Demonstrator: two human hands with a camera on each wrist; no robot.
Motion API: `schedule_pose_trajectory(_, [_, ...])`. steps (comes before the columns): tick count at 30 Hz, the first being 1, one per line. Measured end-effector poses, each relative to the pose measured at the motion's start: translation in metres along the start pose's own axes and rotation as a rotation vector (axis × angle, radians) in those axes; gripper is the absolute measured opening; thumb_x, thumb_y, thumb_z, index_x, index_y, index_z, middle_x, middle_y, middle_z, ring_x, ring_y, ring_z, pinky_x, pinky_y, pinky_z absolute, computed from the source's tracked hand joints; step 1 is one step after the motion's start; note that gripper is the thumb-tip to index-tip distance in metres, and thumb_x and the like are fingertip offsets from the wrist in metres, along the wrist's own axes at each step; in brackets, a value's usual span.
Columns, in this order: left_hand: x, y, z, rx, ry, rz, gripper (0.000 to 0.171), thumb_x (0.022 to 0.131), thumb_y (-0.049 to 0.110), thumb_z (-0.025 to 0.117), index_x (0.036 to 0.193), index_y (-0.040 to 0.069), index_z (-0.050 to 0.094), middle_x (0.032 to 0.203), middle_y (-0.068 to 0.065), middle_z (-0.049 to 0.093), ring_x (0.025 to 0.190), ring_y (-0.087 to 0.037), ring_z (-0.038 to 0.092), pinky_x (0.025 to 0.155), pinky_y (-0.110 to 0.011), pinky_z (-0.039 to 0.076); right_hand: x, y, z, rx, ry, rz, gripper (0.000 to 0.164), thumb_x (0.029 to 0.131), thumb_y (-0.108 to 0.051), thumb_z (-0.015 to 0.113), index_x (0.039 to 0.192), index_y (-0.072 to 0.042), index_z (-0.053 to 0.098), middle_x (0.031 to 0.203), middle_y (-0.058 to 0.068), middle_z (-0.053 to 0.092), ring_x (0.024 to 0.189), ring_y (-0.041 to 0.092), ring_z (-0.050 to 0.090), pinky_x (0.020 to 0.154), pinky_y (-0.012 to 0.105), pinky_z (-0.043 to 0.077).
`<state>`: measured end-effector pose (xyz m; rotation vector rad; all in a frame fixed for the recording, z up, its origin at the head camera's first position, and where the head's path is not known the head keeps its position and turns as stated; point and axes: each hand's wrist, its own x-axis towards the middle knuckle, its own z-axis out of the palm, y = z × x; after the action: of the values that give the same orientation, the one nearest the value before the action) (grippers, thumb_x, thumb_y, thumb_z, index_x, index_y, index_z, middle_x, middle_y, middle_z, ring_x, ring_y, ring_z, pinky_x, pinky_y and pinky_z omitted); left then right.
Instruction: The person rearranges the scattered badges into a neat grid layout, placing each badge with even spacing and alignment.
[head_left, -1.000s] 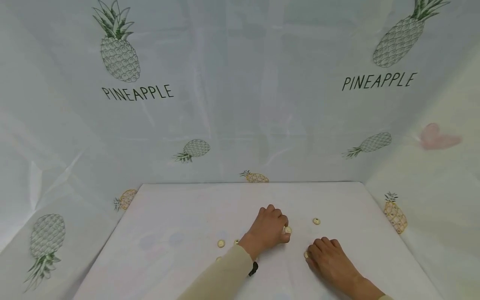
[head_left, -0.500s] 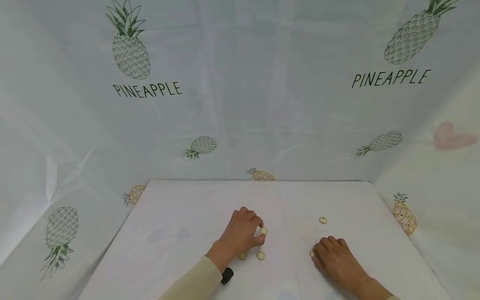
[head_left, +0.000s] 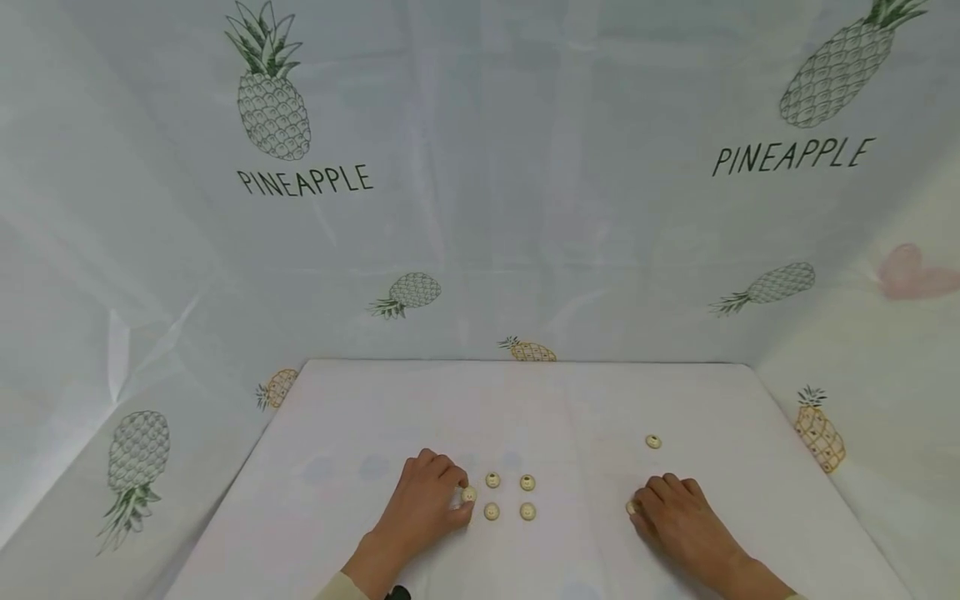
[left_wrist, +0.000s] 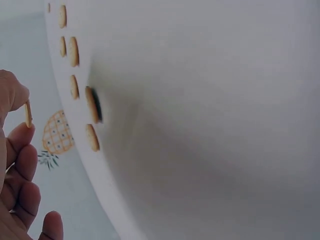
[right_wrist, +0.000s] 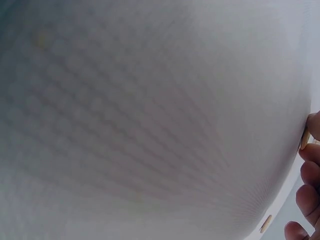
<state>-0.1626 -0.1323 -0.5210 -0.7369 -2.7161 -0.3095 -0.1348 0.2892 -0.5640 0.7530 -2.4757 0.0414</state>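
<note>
My left hand pinches a small round cream disc between thumb and finger, left of the middle of the table. In the left wrist view that disc shows edge-on, thin and biscuit-coloured, held above the table. Close to its right, matching discs lie in two short rows, among them an upper one with a dark spot and a lower one. My right hand rests low on the right side, thumb and finger pinching another disc, mostly covered by the fingers; its edge shows in the right wrist view.
One more disc lies alone beyond the right hand. A pale cloth covers the table. Behind it hangs a sheet printed with pineapples, which also closes off both sides. The left wrist view shows several discs on the cloth.
My left hand has carried its disc leftward and nearer to me, past the rows of discs it was covering. The right hand has stayed in place. The head view has shifted slightly.
</note>
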Motion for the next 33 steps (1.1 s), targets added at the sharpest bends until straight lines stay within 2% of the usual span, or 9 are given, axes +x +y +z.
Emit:
schedule_pose_trajectory(4, [-0.019, -0.004, -0.002, 0.029, 0.025, -0.002, 0.02, 0.084, 0.039, 0.084, 0.091, 0.025, 0.071, 0.094, 0.014, 0.063, 0.098, -0.012, 0.051, 0.088, -0.041, 0.044, 0.0, 0.001, 0.0, 0.003, 0.006, -0.003, 0.034, 0.108, -0.049, 0.053, 0.09, -0.023, 0.065, 0.088, -0.012, 0.055, 0.083, 0.009, 0.047, 0.073, 0.035, 0.042])
schedule_pose_trajectory(8, [-0.034, -0.004, -0.005, 0.033, 0.011, -0.011, 0.021, 0.083, 0.039, 0.084, 0.088, 0.025, 0.069, 0.092, 0.014, 0.062, 0.097, -0.012, 0.05, 0.085, -0.04, 0.044, 0.0, 0.001, -0.001, 0.01, 0.017, -0.006, 0.043, 0.111, -0.052, 0.043, 0.09, -0.022, 0.065, 0.088, -0.012, 0.056, 0.083, 0.01, 0.047, 0.073, 0.035, 0.042])
schedule_pose_trajectory(12, [-0.045, -0.002, -0.004, 0.016, 0.005, -0.008, 0.02, 0.081, 0.037, 0.084, 0.087, 0.025, 0.069, 0.091, 0.015, 0.059, 0.095, -0.01, 0.048, 0.084, -0.039, 0.042, -0.001, 0.001, -0.002, 0.016, 0.015, -0.008, 0.048, 0.112, -0.054, 0.037, 0.091, -0.022, 0.065, 0.089, -0.012, 0.056, 0.084, 0.009, 0.048, 0.073, 0.035, 0.042])
schedule_pose_trajectory(14, [-0.049, -0.002, -0.001, 0.008, -0.012, 0.0, 0.02, 0.082, 0.036, 0.084, 0.087, 0.026, 0.069, 0.089, 0.016, 0.057, 0.093, -0.01, 0.046, 0.083, -0.037, 0.041, -0.001, 0.001, -0.002, 0.02, 0.012, -0.008, 0.046, 0.112, -0.054, 0.039, 0.091, -0.023, 0.065, 0.089, -0.012, 0.056, 0.084, 0.009, 0.047, 0.073, 0.035, 0.042])
schedule_pose_trajectory(19, [-0.055, 0.0, 0.003, -0.015, -0.139, -0.01, 0.017, 0.087, 0.04, 0.081, 0.089, 0.03, 0.067, 0.09, 0.017, 0.055, 0.09, -0.008, 0.04, 0.079, -0.035, 0.037, 0.0, 0.002, 0.0, 0.027, 0.024, -0.015, 0.054, 0.113, -0.055, 0.03, 0.091, -0.021, 0.066, 0.089, -0.011, 0.056, 0.083, 0.01, 0.047, 0.072, 0.035, 0.042])
schedule_pose_trajectory(22, [-0.055, 0.001, 0.002, -0.028, -0.189, -0.021, 0.015, 0.089, 0.042, 0.079, 0.089, 0.032, 0.067, 0.091, 0.017, 0.055, 0.089, -0.008, 0.039, 0.078, -0.036, 0.037, 0.0, 0.002, 0.001, 0.024, 0.026, -0.017, 0.057, 0.113, -0.056, 0.026, 0.091, -0.021, 0.065, 0.089, -0.011, 0.056, 0.083, 0.01, 0.047, 0.072, 0.035, 0.041])
schedule_pose_trajectory(33, [-0.057, 0.006, -0.003, -0.036, -0.212, -0.04, 0.016, 0.089, 0.043, 0.08, 0.089, 0.031, 0.069, 0.091, 0.016, 0.057, 0.089, -0.009, 0.04, 0.081, -0.039, 0.041, 0.0, 0.002, 0.002, 0.027, 0.039, -0.011, 0.061, 0.113, -0.057, 0.019, 0.09, -0.022, 0.064, 0.088, -0.011, 0.054, 0.082, 0.009, 0.046, 0.071, 0.035, 0.041])
